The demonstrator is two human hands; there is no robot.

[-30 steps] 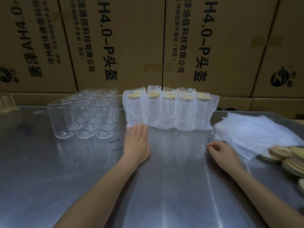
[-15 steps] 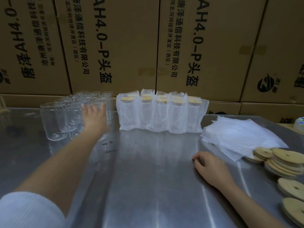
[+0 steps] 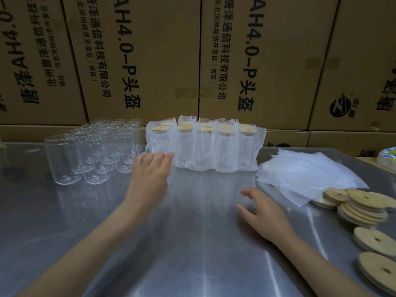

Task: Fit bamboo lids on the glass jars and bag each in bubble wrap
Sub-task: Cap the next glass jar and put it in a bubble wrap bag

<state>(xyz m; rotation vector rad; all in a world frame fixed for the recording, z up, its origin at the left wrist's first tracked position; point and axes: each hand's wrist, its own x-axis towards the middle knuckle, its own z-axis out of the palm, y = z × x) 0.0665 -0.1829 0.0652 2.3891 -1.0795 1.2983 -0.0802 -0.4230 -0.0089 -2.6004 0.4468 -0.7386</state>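
Observation:
My left hand (image 3: 150,176) grips a clear glass jar (image 3: 158,147) just in front of the left end of the row of bubble-wrapped, lidded jars (image 3: 205,146). The held jar is faint against the wrap; only its rim and right side show. Several bare glass jars (image 3: 90,153) stand in a cluster at the left. My right hand (image 3: 263,213) lies low over the steel table (image 3: 192,243) with fingers spread and holds nothing. A pile of bubble-wrap bags (image 3: 306,174) lies to its right, beside stacked bamboo lids (image 3: 362,206).
Tall cardboard boxes (image 3: 150,61) form a wall right behind the table. Two more loose lids (image 3: 377,241) lie near the right edge. A roll of printed tape (image 3: 387,157) sits at the far right.
My left hand went from the wrapped row to the bare jars, took the front right one, and has brought it right toward the middle. My right hand opened its fingers.

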